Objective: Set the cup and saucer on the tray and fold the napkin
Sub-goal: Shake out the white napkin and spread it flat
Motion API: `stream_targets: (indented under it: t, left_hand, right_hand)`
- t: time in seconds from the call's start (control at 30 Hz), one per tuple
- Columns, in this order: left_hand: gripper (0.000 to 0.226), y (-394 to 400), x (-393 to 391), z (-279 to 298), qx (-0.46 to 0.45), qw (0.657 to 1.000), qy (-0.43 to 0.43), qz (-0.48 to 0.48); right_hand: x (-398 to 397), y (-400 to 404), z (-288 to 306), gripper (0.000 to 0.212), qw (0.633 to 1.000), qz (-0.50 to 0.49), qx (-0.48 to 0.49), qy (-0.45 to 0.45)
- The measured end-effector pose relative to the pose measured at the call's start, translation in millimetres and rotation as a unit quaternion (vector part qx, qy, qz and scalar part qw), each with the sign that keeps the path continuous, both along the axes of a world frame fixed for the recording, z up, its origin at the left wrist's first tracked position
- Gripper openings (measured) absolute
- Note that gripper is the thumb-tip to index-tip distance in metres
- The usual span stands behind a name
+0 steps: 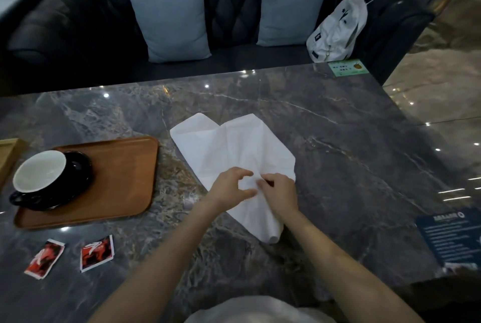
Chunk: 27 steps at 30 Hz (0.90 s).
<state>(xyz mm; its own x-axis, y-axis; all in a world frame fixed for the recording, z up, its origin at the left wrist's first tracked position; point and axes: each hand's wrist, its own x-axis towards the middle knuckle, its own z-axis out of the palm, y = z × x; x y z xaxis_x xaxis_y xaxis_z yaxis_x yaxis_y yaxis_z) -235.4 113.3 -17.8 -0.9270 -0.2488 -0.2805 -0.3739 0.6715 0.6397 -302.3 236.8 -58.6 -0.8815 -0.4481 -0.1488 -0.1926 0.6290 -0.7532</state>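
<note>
A white napkin (229,148) lies partly folded on the dark marble table (351,140), wide at the far end and narrowing to a point near me. My left hand (230,188) and my right hand (279,191) meet over its middle, fingers curled and pinching the paper. At the left, a wooden tray (122,166) holds a black cup with a white inside (39,171) standing on a black saucer (78,182).
Two red sugar packets (96,252) lie on the table near its front left. A wooden box edge (7,156) shows at the far left. A dark sofa with two blue cushions (171,25) and a white bag (338,31) stands behind the table. A blue card (453,239) lies at the right edge.
</note>
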Motion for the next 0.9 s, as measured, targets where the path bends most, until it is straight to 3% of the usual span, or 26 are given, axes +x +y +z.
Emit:
stream_targets:
  t: [0.17, 0.27, 0.33, 0.4, 0.47, 0.5, 0.57, 0.63, 0.73, 0.83, 0.9]
  left_hand:
    - [0.105, 21.3, 11.5, 19.5, 0.124, 0.991, 0.001, -0.056]
    - [0.121, 31.4, 22.4, 23.8, 0.090, 0.992, -0.024, -0.089]
    - [0.099, 34.5, 26.3, 23.9, 0.067, 0.996, 0.036, -0.039]
    - [0.057, 30.8, 26.3, 29.1, 0.080, 0.987, 0.123, 0.061]
    - [0.020, 22.0, 22.7, 39.2, 0.103, 0.975, 0.152, 0.125]
    - [0.014, 16.3, 20.7, 43.7, 0.107, 0.970, 0.164, 0.142]
    - [0.023, 3.8, 15.6, 54.5, 0.112, 0.960, 0.190, 0.171]
    - [0.037, -9.8, 8.4, 64.0, 0.110, 0.951, 0.207, 0.202]
    - [0.035, -29.0, -7.7, 80.0, 0.101, 0.945, 0.197, 0.242]
    - [0.036, -42.7, -20.1, 99.0, 0.077, 0.951, 0.200, 0.225]
    - [0.024, -47.0, -22.7, 113.0, 0.047, 0.961, 0.199, 0.184]
  right_hand:
    - [-14.6, -10.1, 33.2, 0.028, 0.995, -0.034, -0.084, -0.033]
    - [-27.9, -17.4, 48.0, 0.027, 0.993, -0.046, -0.095, -0.050]
    - [-35.8, -23.2, 54.9, 0.028, 0.993, -0.044, -0.085, -0.065]
    - [-42.6, -26.7, 60.4, 0.031, 0.995, -0.030, -0.066, -0.075]
    - [-46.9, -28.0, 65.8, 0.031, 0.995, -0.001, -0.040, -0.092]
    - [-47.6, -28.2, 70.8, 0.031, 0.995, 0.017, -0.025, -0.099]
    - [-47.0, -27.8, 84.9, 0.028, 0.995, 0.043, -0.015, -0.087]
    - [-42.8, -27.0, 103.1, 0.024, 0.995, 0.060, -0.065, -0.050]
    - [-28.8, -26.3, 130.6, 0.023, 0.980, 0.117, -0.154, -0.055]
    - [-20.2, -33.0, 141.3, 0.042, 0.981, 0.162, -0.099, 0.027]
    - [-17.9, -40.4, 145.1, 0.034, 0.980, 0.144, -0.068, 0.124]
